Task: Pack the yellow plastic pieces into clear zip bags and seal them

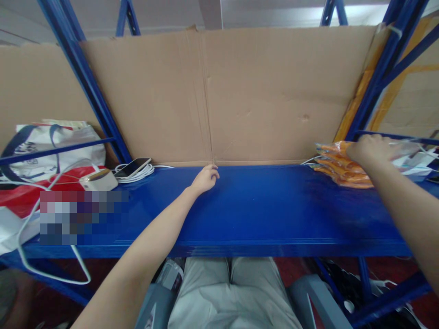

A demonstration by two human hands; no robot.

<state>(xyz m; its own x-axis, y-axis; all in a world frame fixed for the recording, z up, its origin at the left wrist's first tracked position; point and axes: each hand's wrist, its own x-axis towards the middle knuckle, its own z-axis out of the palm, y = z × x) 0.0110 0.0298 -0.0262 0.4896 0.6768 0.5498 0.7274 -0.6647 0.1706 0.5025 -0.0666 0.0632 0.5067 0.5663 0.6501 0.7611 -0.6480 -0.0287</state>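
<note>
My left hand (pixel 206 179) rests near the back edge of the blue shelf (pixel 260 205), close to the foot of the cardboard panel. Its fingers are loosely bent and slightly apart, with nothing in them. On the right, my right hand (pixel 372 148) is closed at the top of a stack of orange plastic packets (pixel 339 169). The fingertips are hidden behind the hand, and the packets lie in several layers.
A cardboard sheet (pixel 260 91) stands behind the shelf between blue metal posts (pixel 89 77). To the left are a smartphone (pixel 133 168) on a coiled white cable (pixel 139 176), a small white box (pixel 99 180) and a cloth bag (pixel 65 144). A loose cable (pixel 51 278) hangs over the front edge.
</note>
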